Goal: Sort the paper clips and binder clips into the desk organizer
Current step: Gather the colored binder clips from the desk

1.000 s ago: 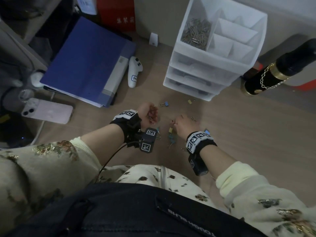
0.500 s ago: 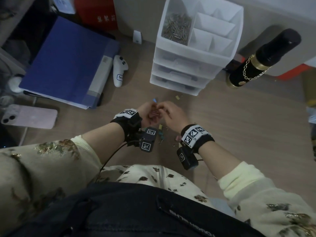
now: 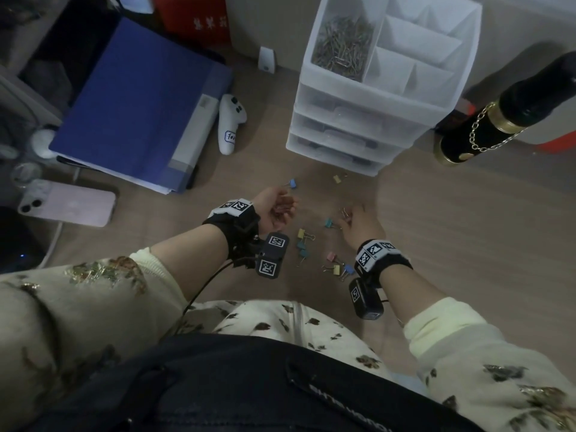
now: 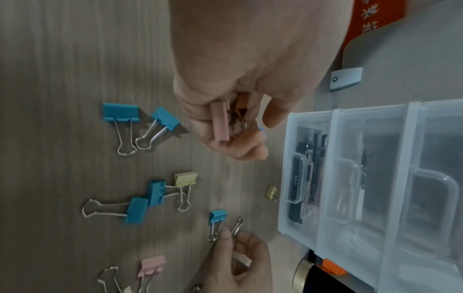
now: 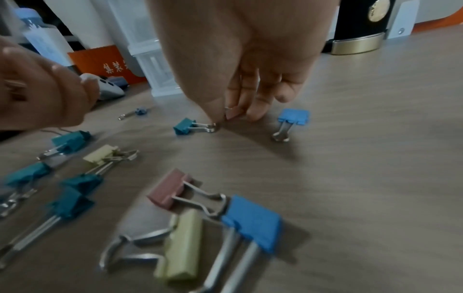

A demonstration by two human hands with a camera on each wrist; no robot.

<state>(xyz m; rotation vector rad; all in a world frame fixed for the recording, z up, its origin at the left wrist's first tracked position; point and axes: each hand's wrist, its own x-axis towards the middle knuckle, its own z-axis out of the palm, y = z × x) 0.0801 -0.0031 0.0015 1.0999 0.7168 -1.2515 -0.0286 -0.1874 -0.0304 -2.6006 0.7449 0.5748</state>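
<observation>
Wood-grain desk (image 3: pixel 467 244), dim light, and clips scattered between the two hands. The left hand (image 3: pixel 276 207) is cupped palm-up, fingers curled round a small haul: a pink clip (image 4: pixel 220 123) lies across the palm with bits of wire behind it. The right hand (image 3: pixel 358 224) is down at the desk, fingertips (image 5: pixel 253 113) bunched together and pinching a wire clip (image 4: pixel 236 226); its thumb sits right at the handle loop of a teal clip (image 5: pixel 185 125), touching or just beside, hard to tell.

The loose binder clips (image 3: pixel 314 247) lie flat on the wood, teal, yellow, pink and blue, some overlapping. One blue clip (image 3: pixel 291 183) lies apart, just beyond the left hand, and a small yellow clip (image 3: pixel 337 178) lies near the foot of the organizer (image 3: pixel 358 120).

That organizer stands at the back of the desk: white translucent plastic, three drawers shut, open tray on top. The tray's left compartment holds a heap of paper clips (image 3: pixel 343 48); the divided sections to its right show only white walls.

Around it: a blue folder (image 3: pixel 134 98) at back left, a white controller (image 3: pixel 230 126) beside it, a pink phone (image 3: pixel 71 207) near the left edge. A black bottle (image 3: pixel 498 120) with gold bands and a chain stands at right. A red box (image 3: pixel 196 20) sits against the back wall.
</observation>
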